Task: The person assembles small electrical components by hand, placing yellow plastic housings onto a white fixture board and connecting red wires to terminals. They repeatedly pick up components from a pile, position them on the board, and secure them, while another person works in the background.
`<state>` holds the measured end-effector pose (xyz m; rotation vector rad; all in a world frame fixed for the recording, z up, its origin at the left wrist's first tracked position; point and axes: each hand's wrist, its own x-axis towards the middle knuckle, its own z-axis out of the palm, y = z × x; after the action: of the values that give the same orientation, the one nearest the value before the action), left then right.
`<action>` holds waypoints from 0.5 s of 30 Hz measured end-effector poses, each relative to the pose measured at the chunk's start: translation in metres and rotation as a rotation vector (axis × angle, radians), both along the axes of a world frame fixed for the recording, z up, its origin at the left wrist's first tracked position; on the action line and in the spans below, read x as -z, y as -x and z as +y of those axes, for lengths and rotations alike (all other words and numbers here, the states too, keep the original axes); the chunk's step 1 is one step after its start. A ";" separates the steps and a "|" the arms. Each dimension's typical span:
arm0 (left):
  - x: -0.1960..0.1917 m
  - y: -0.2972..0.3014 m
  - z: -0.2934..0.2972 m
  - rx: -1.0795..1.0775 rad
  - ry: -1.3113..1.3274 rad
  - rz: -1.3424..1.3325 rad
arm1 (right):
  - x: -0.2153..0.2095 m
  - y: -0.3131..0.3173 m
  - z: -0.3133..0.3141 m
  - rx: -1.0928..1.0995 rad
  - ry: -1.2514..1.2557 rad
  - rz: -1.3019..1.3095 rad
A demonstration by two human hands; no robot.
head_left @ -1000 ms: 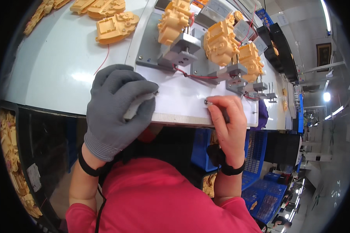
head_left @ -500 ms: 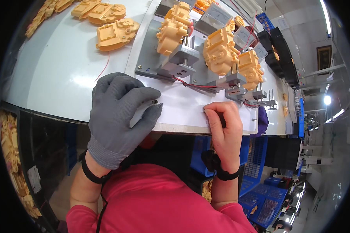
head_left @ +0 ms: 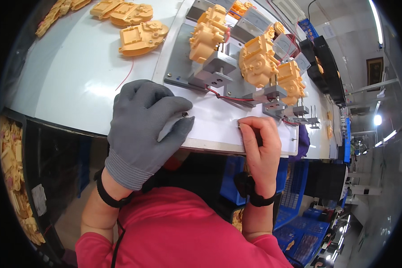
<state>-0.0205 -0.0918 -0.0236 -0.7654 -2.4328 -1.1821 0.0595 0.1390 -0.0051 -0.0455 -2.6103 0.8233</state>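
Observation:
In a grey knit glove, my left hand (head_left: 145, 120) pinches a small dark metal part (head_left: 185, 115) between thumb and forefinger. Its round end faces up, and it is too small to name more exactly. My bare right hand (head_left: 262, 138) is closed in a pinch to the right, its fingertips over the white board (head_left: 212, 117). A tiny glint shows at those fingertips, but I cannot make out what it is. Just beyond my hands, yellow-orange plastic housings (head_left: 259, 60) sit upright on grey metal fixtures (head_left: 216, 69) with red and black wires.
Loose yellow-orange housings (head_left: 143, 38) lie on the white table (head_left: 76, 80) at the far left. Small meter boxes (head_left: 254, 24) stand behind the fixtures. A purple cloth (head_left: 303, 140) hangs by the board's right end. Blue crates (head_left: 295, 187) are below the table at the right.
The whole view has shifted slightly. The small metal part has turned in my left fingertips, so its round end now shows. My right hand keeps its pinch.

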 end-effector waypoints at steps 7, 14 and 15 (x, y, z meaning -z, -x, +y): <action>0.002 0.000 0.001 -0.016 0.010 0.003 | -0.011 -0.010 0.015 0.072 -0.045 0.070; 0.001 -0.001 0.000 0.002 0.008 -0.008 | -0.014 -0.037 0.067 0.213 -0.053 -0.077; 0.000 -0.001 0.000 0.015 0.011 -0.031 | -0.012 -0.039 0.064 0.223 -0.060 -0.058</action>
<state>-0.0192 -0.0916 -0.0236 -0.7755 -2.4645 -1.1953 0.0990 0.2030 0.0071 -0.3418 -2.6203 0.6740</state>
